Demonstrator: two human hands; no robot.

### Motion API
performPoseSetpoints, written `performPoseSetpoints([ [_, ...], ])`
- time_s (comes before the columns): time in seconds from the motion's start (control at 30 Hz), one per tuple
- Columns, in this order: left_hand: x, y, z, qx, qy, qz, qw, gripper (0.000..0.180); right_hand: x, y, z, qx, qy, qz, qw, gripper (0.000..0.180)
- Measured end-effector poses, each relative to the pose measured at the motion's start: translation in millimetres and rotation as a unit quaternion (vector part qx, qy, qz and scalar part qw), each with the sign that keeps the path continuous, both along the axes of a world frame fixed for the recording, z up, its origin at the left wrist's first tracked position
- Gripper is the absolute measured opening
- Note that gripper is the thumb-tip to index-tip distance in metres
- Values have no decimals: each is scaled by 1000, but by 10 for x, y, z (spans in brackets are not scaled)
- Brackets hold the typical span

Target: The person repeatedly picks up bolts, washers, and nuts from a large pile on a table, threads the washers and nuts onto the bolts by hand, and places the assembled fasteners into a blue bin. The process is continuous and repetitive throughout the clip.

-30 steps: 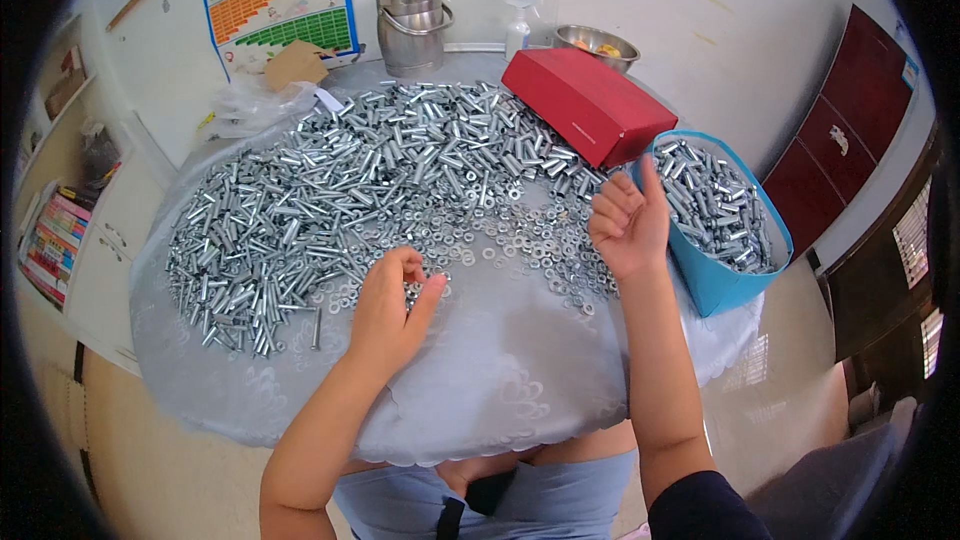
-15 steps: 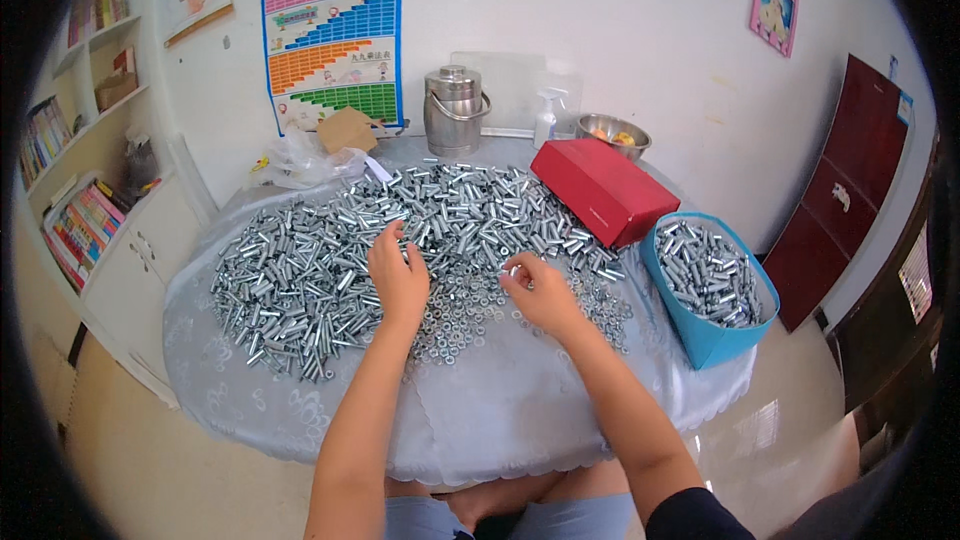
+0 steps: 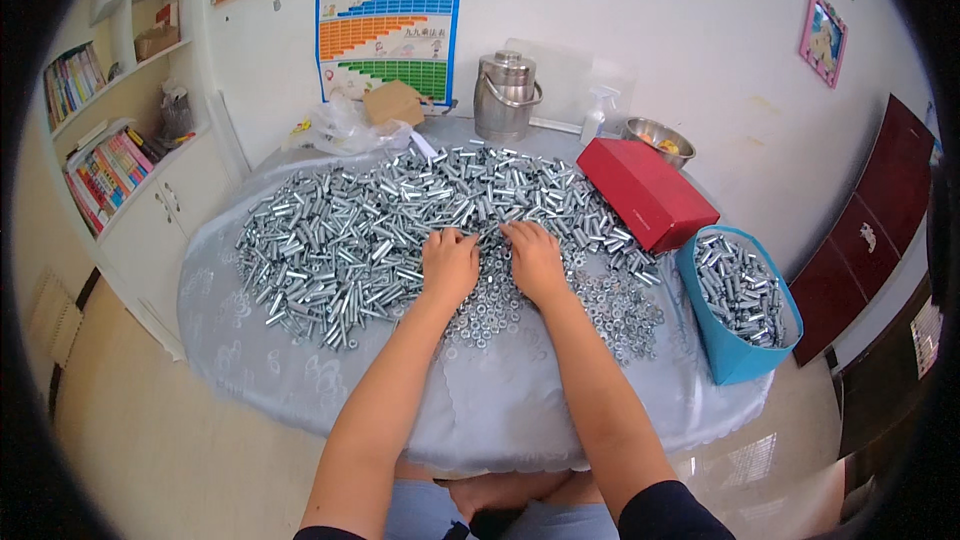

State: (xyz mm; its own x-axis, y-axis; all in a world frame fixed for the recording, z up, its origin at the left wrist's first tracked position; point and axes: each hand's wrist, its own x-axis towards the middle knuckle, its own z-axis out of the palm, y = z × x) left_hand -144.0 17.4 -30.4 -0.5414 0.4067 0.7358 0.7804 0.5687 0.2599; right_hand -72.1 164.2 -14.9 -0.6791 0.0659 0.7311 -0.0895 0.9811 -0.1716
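Note:
My left hand (image 3: 451,262) and my right hand (image 3: 537,258) are close together over the middle of the table, fingertips facing each other. Both sets of fingers are bent and pinched; whatever is between them is too small to make out. Beyond and to the left spreads a wide heap of short silvery bolt-like metal cylinders (image 3: 335,240). Loose nuts and washers (image 3: 485,312) lie under and in front of my hands, and another patch of nuts (image 3: 622,315) lies to the right of my right wrist.
A teal bin (image 3: 742,368) filled with metal cylinders stands at the right edge. Behind it are a red box (image 3: 650,195), a metal bowl (image 3: 684,152), a spray bottle (image 3: 595,118) and a steel pot (image 3: 506,100). A plastic bag (image 3: 350,127) and cardboard piece (image 3: 393,103) lie at back left.
My hands have come together at the heap's near edge. The left hand has lowered and its raised fingers have bent. The whole view has swung a little to the left.

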Motion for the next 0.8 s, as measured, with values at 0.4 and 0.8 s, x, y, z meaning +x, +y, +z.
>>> performPoseSetpoints([
  [0.4,-7,-63,44,21,-18,-31,999,11,-34,-40,-64,-44,11,25,999,24],
  [0.8,65,-109,163,130,-48,-118,983,9,78,-25,0,-73,63,60,993,17],
])
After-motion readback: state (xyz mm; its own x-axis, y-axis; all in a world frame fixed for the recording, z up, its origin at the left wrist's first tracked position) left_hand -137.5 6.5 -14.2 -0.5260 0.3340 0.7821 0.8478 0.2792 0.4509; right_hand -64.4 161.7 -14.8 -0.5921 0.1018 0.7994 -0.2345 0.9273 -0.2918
